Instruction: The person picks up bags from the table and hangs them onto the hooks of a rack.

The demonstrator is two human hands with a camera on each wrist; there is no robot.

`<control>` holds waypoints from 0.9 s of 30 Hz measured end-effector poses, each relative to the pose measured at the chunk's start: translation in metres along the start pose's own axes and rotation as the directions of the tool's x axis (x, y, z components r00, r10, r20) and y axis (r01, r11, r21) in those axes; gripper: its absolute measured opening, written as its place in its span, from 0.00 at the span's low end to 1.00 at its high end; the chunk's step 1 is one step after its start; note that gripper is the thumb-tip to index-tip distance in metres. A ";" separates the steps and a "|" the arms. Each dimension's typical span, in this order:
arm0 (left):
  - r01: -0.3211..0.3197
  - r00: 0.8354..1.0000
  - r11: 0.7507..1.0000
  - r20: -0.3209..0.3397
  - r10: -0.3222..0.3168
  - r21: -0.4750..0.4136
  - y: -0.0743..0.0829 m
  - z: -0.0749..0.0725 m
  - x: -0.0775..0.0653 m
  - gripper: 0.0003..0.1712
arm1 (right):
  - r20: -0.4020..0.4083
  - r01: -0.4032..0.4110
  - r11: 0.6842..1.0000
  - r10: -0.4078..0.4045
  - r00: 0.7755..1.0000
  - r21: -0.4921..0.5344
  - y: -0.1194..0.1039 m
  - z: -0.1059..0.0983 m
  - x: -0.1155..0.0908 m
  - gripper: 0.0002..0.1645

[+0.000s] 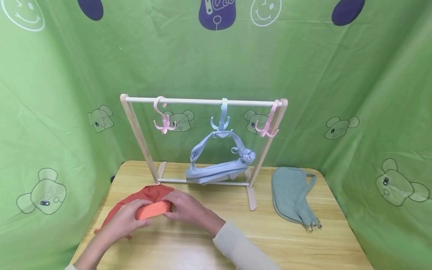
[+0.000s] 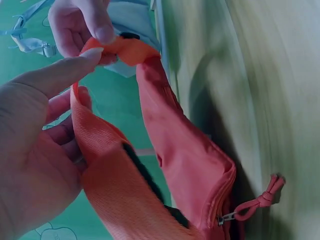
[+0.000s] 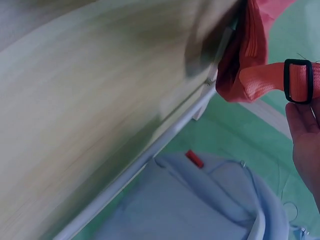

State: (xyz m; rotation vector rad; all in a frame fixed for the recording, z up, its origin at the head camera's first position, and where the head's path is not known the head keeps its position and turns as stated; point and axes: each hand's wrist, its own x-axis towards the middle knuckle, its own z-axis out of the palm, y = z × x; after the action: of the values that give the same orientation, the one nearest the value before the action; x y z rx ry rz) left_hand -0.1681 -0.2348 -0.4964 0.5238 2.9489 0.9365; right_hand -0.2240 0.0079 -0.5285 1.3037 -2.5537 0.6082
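Observation:
A red bag with a wide orange strap is at the table's left front. My left hand holds the strap, its thumb on one side and fingers behind, as the left wrist view shows. Farther along the same strap, my right hand pinches it beside a black slider buckle. Between the two hands the strap forms a raised loop over the bag body. A zipper with a knotted cord pull shows at the bag's end.
A wooden rack with a white bar stands behind the hands. Pink hooks hang at both ends. A light blue bag hangs from the blue middle hook. A grey-green bag lies at the table's right.

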 end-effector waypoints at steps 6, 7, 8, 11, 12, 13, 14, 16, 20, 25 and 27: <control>-0.019 0.998 1.000 -0.053 0.020 0.009 0.006 -0.008 0.005 0.26 | 0.008 -0.081 0.995 0.081 0.997 0.057 0.002 -0.013 0.000 0.27; -0.022 0.998 1.000 -0.057 0.023 0.011 0.007 -0.010 0.006 0.26 | 0.000 -0.084 0.994 0.084 0.996 0.068 0.002 -0.016 0.000 0.28; -0.024 0.998 1.000 -0.061 0.025 0.010 0.008 -0.012 0.007 0.26 | -0.009 -0.085 0.993 0.086 0.996 0.082 0.003 -0.018 0.000 0.28; -0.031 0.997 0.999 -0.070 0.030 -0.009 0.013 -0.022 0.010 0.26 | -0.039 -0.080 0.989 0.085 0.996 0.128 0.003 -0.026 0.003 0.30; -0.039 0.996 0.999 -0.086 0.039 0.005 0.015 -0.026 0.012 0.26 | -0.051 -0.076 0.987 0.084 0.995 0.143 0.002 -0.029 0.004 0.30; -0.052 0.993 0.999 -0.101 0.053 0.013 0.016 -0.030 0.014 0.26 | -0.066 -0.070 0.985 0.081 0.994 0.155 0.002 -0.031 0.005 0.30; -0.065 0.991 0.998 -0.116 0.066 0.014 0.017 -0.034 0.015 0.25 | -0.087 -0.056 0.986 0.071 0.994 0.156 0.001 -0.034 0.007 0.29; -0.108 0.984 0.994 -0.143 0.110 0.025 0.018 -0.041 0.019 0.25 | -0.130 -0.022 0.988 0.042 0.991 0.156 0.000 -0.041 0.010 0.27; -0.182 0.963 0.982 -0.190 0.190 0.056 0.020 -0.050 0.026 0.24 | -0.210 0.038 0.991 -0.011 0.978 0.128 -0.001 -0.052 0.014 0.22; -0.209 0.951 0.976 -0.218 0.218 0.066 0.027 -0.057 0.030 0.24 | -0.233 0.040 0.993 -0.013 0.972 0.111 -0.001 -0.060 0.017 0.19; -0.223 0.945 0.972 -0.230 0.233 0.067 0.029 -0.059 0.032 0.24 | -0.243 0.041 0.994 -0.016 0.970 0.097 0.000 -0.064 0.018 0.19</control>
State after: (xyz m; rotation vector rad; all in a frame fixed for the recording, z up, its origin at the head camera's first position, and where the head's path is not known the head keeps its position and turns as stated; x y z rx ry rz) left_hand -0.1955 -0.2359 -0.4284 0.8270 3.1757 1.0266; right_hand -0.2349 0.0235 -0.4653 1.2117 -2.3294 0.8460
